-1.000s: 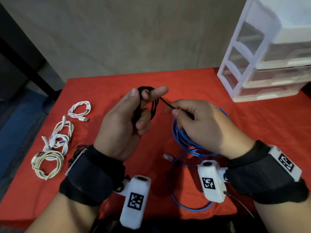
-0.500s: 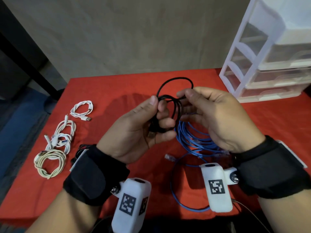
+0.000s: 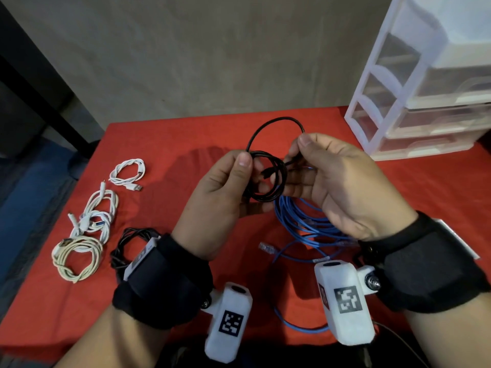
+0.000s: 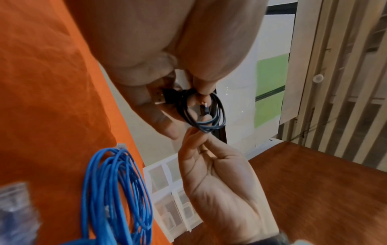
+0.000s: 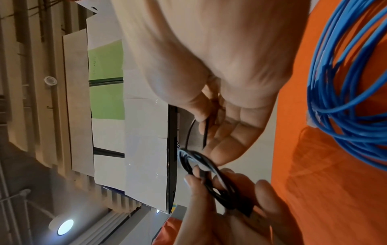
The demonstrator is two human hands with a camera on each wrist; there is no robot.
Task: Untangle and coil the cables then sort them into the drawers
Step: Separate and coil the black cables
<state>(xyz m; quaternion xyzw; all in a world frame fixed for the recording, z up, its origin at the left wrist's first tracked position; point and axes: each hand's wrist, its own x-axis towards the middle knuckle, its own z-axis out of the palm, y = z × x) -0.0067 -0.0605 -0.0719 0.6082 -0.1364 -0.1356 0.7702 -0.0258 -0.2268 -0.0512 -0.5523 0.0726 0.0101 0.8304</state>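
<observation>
A thin black cable (image 3: 268, 179) is wound into a small coil above the red table (image 3: 170, 144). My left hand (image 3: 225, 187) grips the coil (image 4: 203, 114), thumb on top and its USB plug (image 4: 160, 97) against the fingers. My right hand (image 3: 326, 176) pinches the free end (image 5: 206, 131) next to the coil (image 5: 211, 175), and one loose loop (image 3: 273, 128) arcs above both hands. A blue network cable (image 3: 300, 221) lies coiled on the table under my right hand, also in the left wrist view (image 4: 117, 190) and the right wrist view (image 5: 345, 82).
Three coiled white cables (image 3: 127, 173), (image 3: 98, 213), (image 3: 77, 256) lie in a row on the left, and a black bundle (image 3: 130, 243) sits by my left wrist. A clear plastic drawer unit (image 3: 425, 102) stands at the back right. The table ends at a wall.
The black cable went from a stretched strand between the hands to a small coil in my left hand. My right hand moved in close, and a loose loop rose above the hands.
</observation>
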